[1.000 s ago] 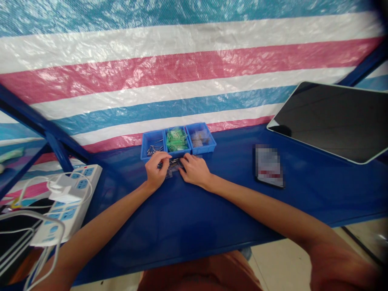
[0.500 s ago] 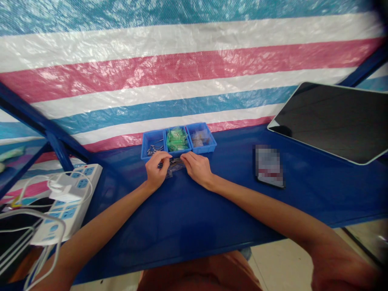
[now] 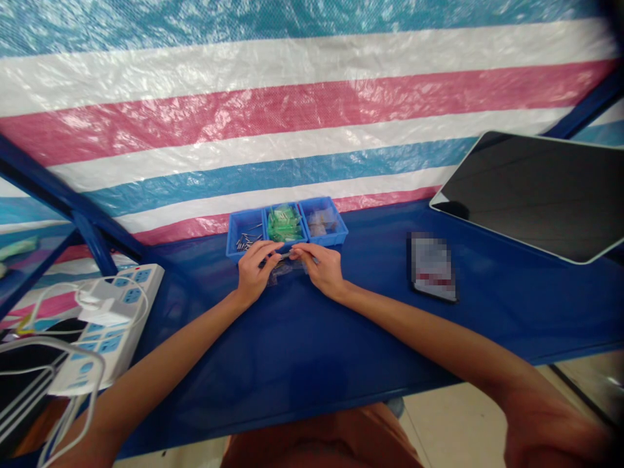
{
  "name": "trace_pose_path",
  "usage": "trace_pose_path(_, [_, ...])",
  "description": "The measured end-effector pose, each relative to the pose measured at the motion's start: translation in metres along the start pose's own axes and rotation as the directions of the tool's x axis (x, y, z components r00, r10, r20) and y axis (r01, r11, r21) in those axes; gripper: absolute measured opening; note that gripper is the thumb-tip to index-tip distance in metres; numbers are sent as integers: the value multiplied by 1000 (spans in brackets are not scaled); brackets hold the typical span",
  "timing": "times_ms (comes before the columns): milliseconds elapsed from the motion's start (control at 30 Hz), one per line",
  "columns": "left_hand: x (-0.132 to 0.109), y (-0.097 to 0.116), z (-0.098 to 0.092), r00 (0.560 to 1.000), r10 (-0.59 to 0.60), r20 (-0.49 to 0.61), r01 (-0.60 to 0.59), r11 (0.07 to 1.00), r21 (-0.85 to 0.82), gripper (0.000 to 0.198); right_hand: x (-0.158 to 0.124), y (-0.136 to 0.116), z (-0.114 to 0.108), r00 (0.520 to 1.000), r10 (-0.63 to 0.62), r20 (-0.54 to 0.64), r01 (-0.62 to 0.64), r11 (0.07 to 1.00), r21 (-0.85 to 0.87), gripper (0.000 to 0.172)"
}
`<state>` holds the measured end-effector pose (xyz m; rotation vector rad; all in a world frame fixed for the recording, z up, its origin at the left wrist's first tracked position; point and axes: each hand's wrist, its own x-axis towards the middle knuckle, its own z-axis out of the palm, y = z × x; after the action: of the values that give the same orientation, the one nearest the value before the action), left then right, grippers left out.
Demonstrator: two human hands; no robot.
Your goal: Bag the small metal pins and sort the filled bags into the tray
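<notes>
The left hand (image 3: 254, 270) and the right hand (image 3: 322, 266) are meeting near the middle of the desk's (image 3: 312, 338) far edge. Both hands are narrow, with their fingertips pinching together on a small metal piece (image 3: 285, 255), which is too small to tell more about. A clear plastic bag (image 3: 280, 276) is lying on the desk just under the hands. Directly behind the fingers, a blue tray (image 3: 341, 233) with three compartments is standing against the striped tarp (image 3: 312, 130). Its left one is holding metal pins (image 3: 245, 241), its middle one green packets (image 3: 283, 224), and its right one clear bags (image 3: 322, 222). A phone (image 3: 433, 266) is lying well to the right of the hands, and a tablet (image 3: 536, 195) is leaning at the far right corner. A white power strip (image 3: 104, 325) with cables is sitting beside the left edge.
</notes>
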<state>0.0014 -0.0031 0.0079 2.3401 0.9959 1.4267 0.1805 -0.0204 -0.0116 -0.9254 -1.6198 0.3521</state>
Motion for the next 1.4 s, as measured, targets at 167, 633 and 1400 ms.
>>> trace_pose_path(167, [-2,-3,2,1000,26,2,-26,1000,9,19,0,-1,2,997,75,-36,-73,996,45,20])
trace_pose_path(633, [-8,-4,4,997,-12,-81,21,993,114,15,0,0,3,987,52,152,-62,996,62,26])
trace_pose_path(1400, [-4,-4,3,998,23,-64,-21,999,24,19,-5,-1,4,996,-48,69,48,999,5,16])
